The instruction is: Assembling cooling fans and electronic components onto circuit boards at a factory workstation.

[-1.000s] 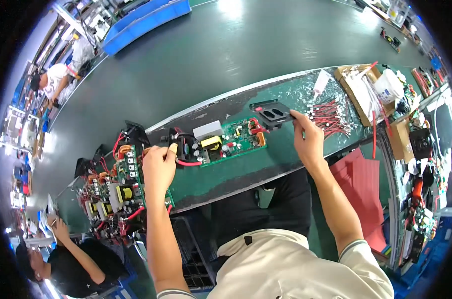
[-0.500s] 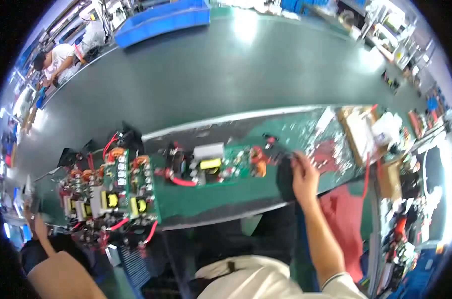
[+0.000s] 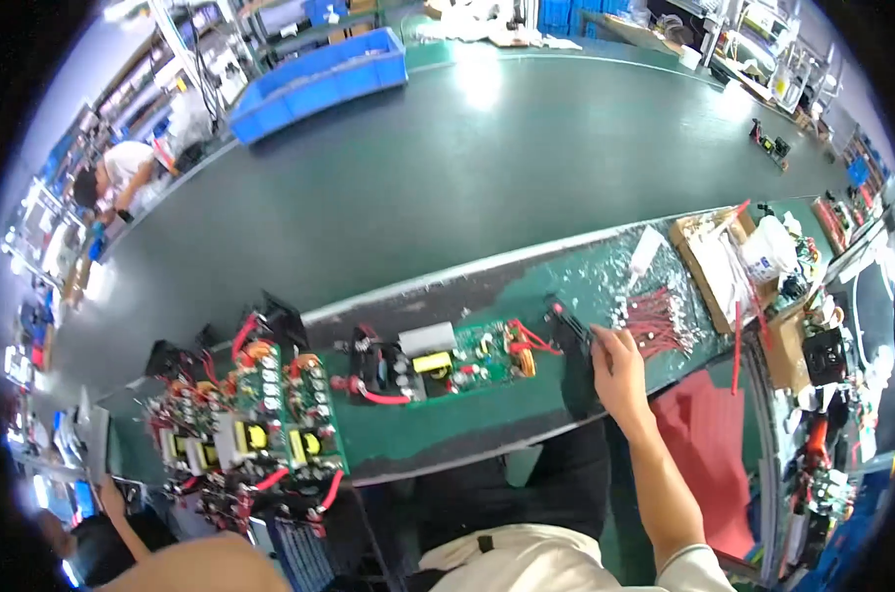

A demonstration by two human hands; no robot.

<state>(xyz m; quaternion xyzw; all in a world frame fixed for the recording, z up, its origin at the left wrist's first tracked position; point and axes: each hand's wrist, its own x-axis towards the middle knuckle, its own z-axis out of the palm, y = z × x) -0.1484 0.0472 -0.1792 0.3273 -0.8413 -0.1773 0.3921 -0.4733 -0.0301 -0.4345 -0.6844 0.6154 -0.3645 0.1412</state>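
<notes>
In the head view my right hand is over the bench, its thumb and fingers pinched together. A slim black piece with a reddish end runs from the fingertips towards the far left; its kind is too small to make out. To the left lies a green circuit board with a grey block, a yellow transformer and red wires. Beside the hand on the right is a spread bundle of short dark-red wires. At the lower left, part of my left arm shows, and its hand is out of view.
Several populated boards stand packed together at the bench's left end. A cardboard box with white and red leads sits at the right. Beyond runs a dark green table with a blue bin. Two other people work at the left.
The whole view has shifted, so the boards sit lower and farther right. My right hand remains near the slim black piece, its fingers pinched, and the picture is sharper.
</notes>
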